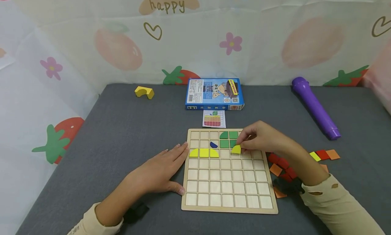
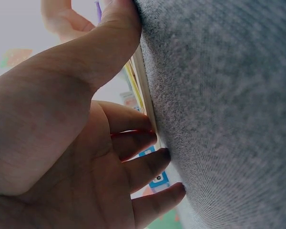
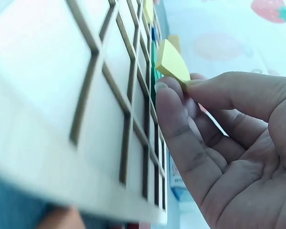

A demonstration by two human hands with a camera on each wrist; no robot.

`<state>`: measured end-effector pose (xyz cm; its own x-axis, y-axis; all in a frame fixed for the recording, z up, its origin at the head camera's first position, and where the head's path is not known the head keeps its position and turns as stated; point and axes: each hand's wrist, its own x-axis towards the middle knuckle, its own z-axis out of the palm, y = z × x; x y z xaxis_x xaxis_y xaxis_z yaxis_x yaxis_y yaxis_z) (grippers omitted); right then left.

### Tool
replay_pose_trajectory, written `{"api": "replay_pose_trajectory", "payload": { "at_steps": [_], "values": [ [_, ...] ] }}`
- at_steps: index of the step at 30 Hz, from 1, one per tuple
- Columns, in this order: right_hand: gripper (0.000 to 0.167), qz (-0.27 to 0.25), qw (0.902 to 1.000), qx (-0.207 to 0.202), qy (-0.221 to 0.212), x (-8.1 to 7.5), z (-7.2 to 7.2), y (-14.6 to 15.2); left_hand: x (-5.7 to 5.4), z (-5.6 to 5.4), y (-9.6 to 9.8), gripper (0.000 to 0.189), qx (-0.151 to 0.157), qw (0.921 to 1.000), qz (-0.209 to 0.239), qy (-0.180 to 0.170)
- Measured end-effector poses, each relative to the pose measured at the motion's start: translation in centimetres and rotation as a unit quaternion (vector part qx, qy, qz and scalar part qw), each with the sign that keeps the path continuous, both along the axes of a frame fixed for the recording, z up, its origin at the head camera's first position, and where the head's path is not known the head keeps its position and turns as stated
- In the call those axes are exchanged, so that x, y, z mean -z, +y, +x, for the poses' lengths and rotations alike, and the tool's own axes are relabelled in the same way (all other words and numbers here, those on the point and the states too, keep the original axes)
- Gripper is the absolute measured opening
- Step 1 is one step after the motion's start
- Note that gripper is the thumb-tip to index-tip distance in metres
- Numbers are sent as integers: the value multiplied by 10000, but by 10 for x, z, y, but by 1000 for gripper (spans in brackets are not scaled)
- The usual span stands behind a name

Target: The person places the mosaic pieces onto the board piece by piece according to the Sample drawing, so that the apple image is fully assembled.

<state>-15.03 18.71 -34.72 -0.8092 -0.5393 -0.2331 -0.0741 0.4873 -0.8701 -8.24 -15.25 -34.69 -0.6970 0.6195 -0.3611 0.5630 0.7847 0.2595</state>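
My right hand [image 1: 259,138] pinches a yellow tile with one rounded corner [image 1: 236,149] between thumb and index finger. In the right wrist view the same yellow tile [image 3: 171,62] tilts above the wooden grid board [image 3: 126,148]. Along the left rim of the grid board [image 1: 229,209] rests my left hand [image 1: 155,169], its fingers extended and thumb touching the edge. A row of yellow tiles [image 1: 204,153] sits in the grid's left cells. Green tiles [image 1: 224,144] fill cells near the top, partly behind my right hand. A small dark blue piece [image 1: 213,144] lies left of them.
Loose red and orange tiles [image 1: 276,170] lie right of the board, partly under my right forearm. Behind the board are a small pattern card [image 1: 214,119] and a blue box [image 1: 213,94]. A yellow arch block [image 1: 144,92] stands back left, a purple cylinder [image 1: 316,108] back right.
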Motion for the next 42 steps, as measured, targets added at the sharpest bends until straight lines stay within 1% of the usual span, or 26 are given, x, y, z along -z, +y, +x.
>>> {"api": "replay_pose_trajectory", "payload": {
  "at_steps": [5,10,13,17,20,25,34,37,42],
  "values": [
    [10,13,9998,-159,146,2,-1,-13,0,0,0,115,24,10000,29,8],
    [12,91,9995,-241,194,2,-1,-27,0,0,0,115,31,10000,49,-17],
    [15,235,9985,-308,383,2,1,-34,0,0,0,115,32,10000,55,-18],
    [17,488,9953,-380,739,2,3,-41,0,0,0,115,34,10000,54,-9],
    [18,621,9934,-400,877,3,5,-43,0,1,0,115,35,10000,56,-6],
    [17,683,9926,-419,912,2,6,-45,0,1,0,115,43,10000,76,-6],
    [14,559,9924,-471,992,1,5,-41,0,0,0,116,26,10000,-4,-3],
    [13,634,9895,-624,1138,3,6,-43,0,0,-1,116,65,9999,76,26],
    [11,781,9807,-930,1536,7,9,-51,0,0,-1,115,130,9998,140,95]
  ]
}}
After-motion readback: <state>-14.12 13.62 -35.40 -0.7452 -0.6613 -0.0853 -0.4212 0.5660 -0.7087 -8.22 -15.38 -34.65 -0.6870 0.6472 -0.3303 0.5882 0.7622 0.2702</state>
